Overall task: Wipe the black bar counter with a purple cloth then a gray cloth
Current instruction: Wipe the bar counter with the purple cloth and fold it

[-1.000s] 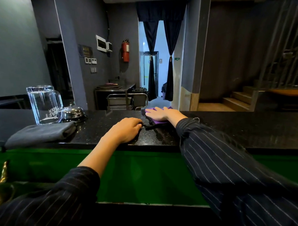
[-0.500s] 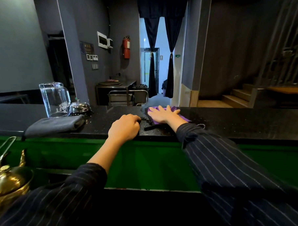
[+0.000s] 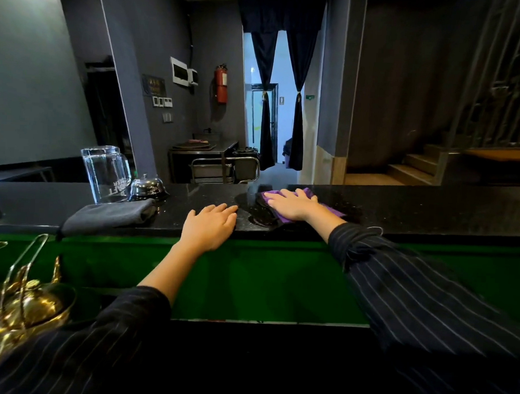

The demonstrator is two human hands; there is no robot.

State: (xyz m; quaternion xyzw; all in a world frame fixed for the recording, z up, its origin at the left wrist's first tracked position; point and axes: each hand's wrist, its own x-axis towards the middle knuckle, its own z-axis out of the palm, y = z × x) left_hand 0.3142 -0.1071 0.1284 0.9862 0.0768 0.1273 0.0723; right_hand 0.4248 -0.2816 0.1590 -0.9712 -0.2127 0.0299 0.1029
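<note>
Gold teapot [image 3: 24, 308]: sits at 8 o'clock, below the tabletop, well apart from my work.
Gray cloth [image 3: 110, 215]: folded at 9 o'clock on the near edge, untouched; I judge its turn comes later.
Glass pitcher [image 3: 106, 173]: upside down just behind the gray cloth, with a call bell [image 3: 147, 187] beside it at its right.
Left hand [image 3: 209, 229]: a second ago curled into a loose fist; now open, fingers spread flat, palm resting on the tabletop's near edge and holding nothing. I read it as bracing me.
Tabletop [image 3: 431, 207]: black and speckled, with a wet-looking patch between my hands.
Right hand [image 3: 292, 204]: open and flat, pressing down on the purple cloth, at 1 o'clock from the left hand.
Purple cloth [image 3: 281, 217]: has slid slightly rightward across the tabletop under my palm since a second ago.
Meaning: the purple pass is underway near the middle; the right stretch looks unwiped to me.
</note>
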